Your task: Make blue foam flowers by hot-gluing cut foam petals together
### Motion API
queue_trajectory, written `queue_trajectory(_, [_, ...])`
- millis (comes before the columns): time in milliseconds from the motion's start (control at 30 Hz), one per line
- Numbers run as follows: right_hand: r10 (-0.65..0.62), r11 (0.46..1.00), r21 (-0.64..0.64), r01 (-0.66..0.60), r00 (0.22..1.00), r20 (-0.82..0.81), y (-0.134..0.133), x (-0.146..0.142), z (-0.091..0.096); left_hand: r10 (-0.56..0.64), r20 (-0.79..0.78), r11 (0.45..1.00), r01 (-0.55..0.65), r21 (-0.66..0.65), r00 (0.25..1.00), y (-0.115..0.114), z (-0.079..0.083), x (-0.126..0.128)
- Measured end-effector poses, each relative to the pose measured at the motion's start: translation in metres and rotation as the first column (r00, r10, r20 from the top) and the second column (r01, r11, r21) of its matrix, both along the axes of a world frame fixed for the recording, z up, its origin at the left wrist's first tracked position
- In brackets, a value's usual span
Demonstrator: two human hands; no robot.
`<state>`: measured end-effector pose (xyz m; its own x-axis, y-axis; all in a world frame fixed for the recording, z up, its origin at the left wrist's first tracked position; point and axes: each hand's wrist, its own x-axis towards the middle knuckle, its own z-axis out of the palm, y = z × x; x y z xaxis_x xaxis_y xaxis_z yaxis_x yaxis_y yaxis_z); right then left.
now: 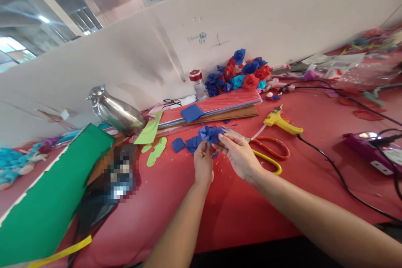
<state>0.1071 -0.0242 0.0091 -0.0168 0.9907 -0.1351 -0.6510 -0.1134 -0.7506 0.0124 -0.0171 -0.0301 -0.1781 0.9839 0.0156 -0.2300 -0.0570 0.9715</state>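
A blue paper flower (210, 133) is held up between both hands over the red table. My left hand (203, 161) is closed around its underside, where a stem, if there is one, is hidden by the fingers. With thumb and fingertips, my right hand (237, 150) pinches the flower's right edge. Just behind and left lie blue paper pieces (192, 144) and a separate blue petal piece (179, 145). Scissors (272, 146) with orange and yellow handles rest beside my right hand, their blades partly hidden. Beyond them is a yellow glue gun (282, 120) with a black cord.
Light green paper cutouts (157, 150) lie left of the hands. Behind them are stacked coloured sheets (220, 109), a glass jar (198, 83), finished paper flowers (241, 73) and a steel jug (119, 111). A purple power box (373, 150) with cords stands right; a green board (56, 188) lies left.
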Motion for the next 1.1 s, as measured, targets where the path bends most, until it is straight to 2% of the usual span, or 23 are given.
queue_trajectory(333, [0.003,1.0,-0.029,-0.004,0.999,-0.037,-0.003,-0.003,-0.001,0.035,0.002,0.999,-0.035,-0.004,0.999,0.0,-0.004,-0.003])
queue_trajectory(600, [-0.023,0.998,0.061,0.011,0.982,0.189,-0.003,-0.002,-0.002,0.01,0.083,1.0,-0.011,0.008,0.996,-0.002,0.002,0.001])
queue_trajectory(767, [-0.106,0.985,0.163,0.058,0.947,0.302,-0.002,0.0,-0.006,-0.028,0.031,0.999,0.027,0.041,0.999,-0.006,0.007,0.003])
queue_trajectory(1100, [-0.231,0.953,0.292,0.075,0.803,0.549,-0.002,0.004,-0.012,-0.042,-0.018,0.997,0.043,0.063,0.999,-0.01,0.008,0.003])
